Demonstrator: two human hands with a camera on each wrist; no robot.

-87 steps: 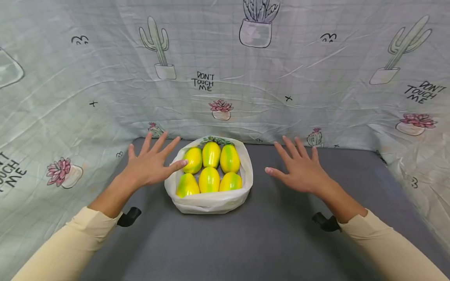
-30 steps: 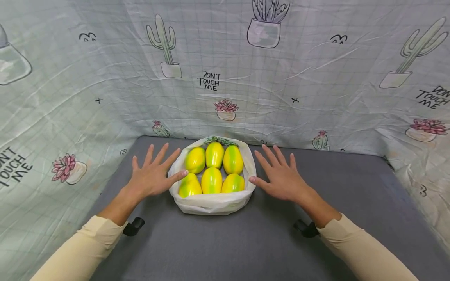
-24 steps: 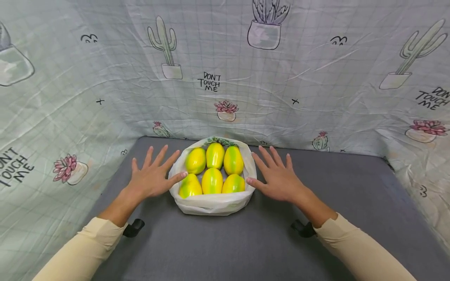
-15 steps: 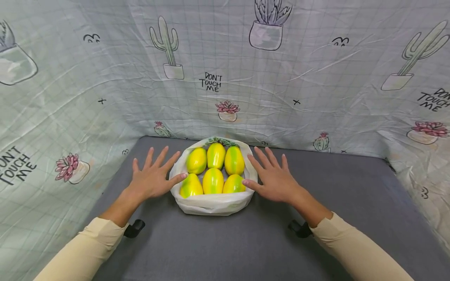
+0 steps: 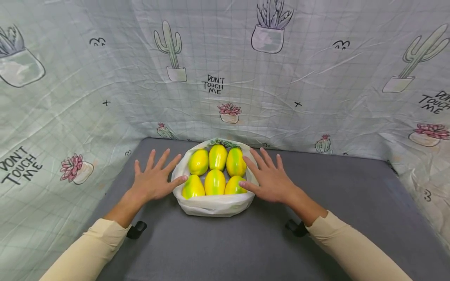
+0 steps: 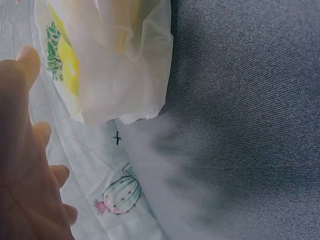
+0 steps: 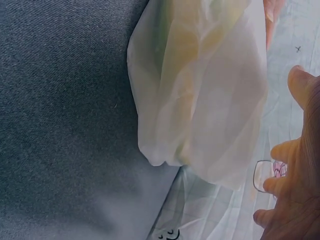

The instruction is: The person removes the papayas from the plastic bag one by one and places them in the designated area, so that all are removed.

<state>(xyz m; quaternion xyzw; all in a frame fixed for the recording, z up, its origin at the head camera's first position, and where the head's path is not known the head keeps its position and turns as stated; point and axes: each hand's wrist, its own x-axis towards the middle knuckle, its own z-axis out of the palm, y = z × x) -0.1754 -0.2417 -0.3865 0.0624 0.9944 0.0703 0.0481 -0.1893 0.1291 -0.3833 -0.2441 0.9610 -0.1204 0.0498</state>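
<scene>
A white plastic bag with a green leaf print stands open at the back middle of the table. Several glossy, yellow-green, mango-like fruits lie inside it in two rows. My left hand hovers with spread fingers at the bag's left side, its thumb overlapping the rim in the head view. On the other side my right hand is spread too, thumb and index finger overlapping the right rim. Both wrist views show the bag's side beside the fingers, with a gap between. Neither hand holds anything.
The grey table runs back to a pale curtain printed with cactus drawings, which also hangs along the left and right sides. A black wrist mount sits below the left wrist, another below the right.
My right hand has moved left, from beyond the bag to over its right rim. The left hand stays near the left rim. Bag and fruits keep their places; the head view has shifted slightly.
</scene>
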